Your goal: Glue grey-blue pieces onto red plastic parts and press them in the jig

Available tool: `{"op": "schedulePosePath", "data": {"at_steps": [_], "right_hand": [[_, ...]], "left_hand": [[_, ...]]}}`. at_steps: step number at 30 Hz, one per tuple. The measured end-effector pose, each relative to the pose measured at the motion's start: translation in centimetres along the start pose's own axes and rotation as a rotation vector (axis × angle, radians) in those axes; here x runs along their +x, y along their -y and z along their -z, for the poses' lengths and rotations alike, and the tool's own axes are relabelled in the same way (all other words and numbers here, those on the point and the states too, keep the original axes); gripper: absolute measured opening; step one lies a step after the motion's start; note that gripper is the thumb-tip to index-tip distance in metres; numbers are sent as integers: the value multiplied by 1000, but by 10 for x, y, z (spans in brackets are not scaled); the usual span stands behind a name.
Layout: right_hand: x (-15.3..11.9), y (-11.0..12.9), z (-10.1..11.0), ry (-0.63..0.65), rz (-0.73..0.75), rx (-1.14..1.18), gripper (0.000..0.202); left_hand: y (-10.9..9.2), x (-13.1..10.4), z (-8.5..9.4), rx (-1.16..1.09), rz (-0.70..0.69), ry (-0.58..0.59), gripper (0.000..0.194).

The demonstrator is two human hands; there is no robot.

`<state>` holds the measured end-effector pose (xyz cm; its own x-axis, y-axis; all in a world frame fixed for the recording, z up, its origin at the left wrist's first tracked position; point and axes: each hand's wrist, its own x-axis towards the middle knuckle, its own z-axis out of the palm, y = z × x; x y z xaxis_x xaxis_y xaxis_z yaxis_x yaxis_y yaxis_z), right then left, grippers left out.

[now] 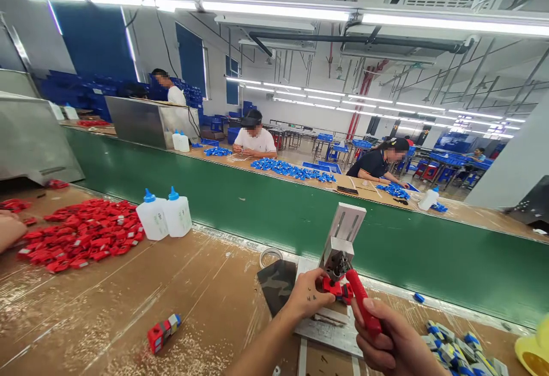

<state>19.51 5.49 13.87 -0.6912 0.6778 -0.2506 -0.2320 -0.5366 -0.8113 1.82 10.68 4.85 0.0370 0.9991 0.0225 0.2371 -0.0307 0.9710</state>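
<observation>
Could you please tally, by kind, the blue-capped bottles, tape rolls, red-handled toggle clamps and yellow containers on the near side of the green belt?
White blue-capped bottles: 2
Tape roll: 1
Red-handled toggle clamp: 1
Yellow container, partly out of frame: 1
Total: 5

The scuffed, brown, flat-topped workbench [206, 290] carries, by a clock centred on the view, a heap of small red plastic parts [94, 233] and two translucent white bottles with blue caps [152, 220] at half past eight. A silvery metal stand [339, 245] sits at five; grey, blue and yellow blocks [463, 350] lie piled at four.
</observation>
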Motion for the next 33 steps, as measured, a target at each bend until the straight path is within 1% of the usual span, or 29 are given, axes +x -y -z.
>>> {"op": "schedulePosePath", "data": {"at_steps": [4,7,13,15,18,20,22,25,27,30,33], "right_hand": [[2,-10,11,-29,30,-121,55],[5,-18,18,-65,16,-196,56],[5,-22,23,-74,-4,-242,57],[7,-25,27,-101,-15,-271,57],[13,-36,35,-178,-7,-370,57],[17,-45,42,-232,5,-480,59],[19,-51,48,-272,53,-642,61],[20,-54,55,-278,139,-950,59],[23,-54,56,-292,140,-1110,57],[37,-54,53,-350,123,-1303,49],[49,-58,52,-364,129,-1412,41]], "left_hand": [[2,-1,4,-3,33,9,25],[3,-2,5,14,25,13,27],[0,2,-2,79,-3,16,27],[0,3,-2,84,4,22,30],[0,3,0,97,-1,36,33],[-1,2,1,107,-13,45,31],[-2,2,2,113,-21,51,28],[-1,0,3,115,-31,51,29],[2,0,4,106,-43,58,31],[6,1,2,92,-67,70,32],[6,-1,-4,112,-86,62,33]]}}
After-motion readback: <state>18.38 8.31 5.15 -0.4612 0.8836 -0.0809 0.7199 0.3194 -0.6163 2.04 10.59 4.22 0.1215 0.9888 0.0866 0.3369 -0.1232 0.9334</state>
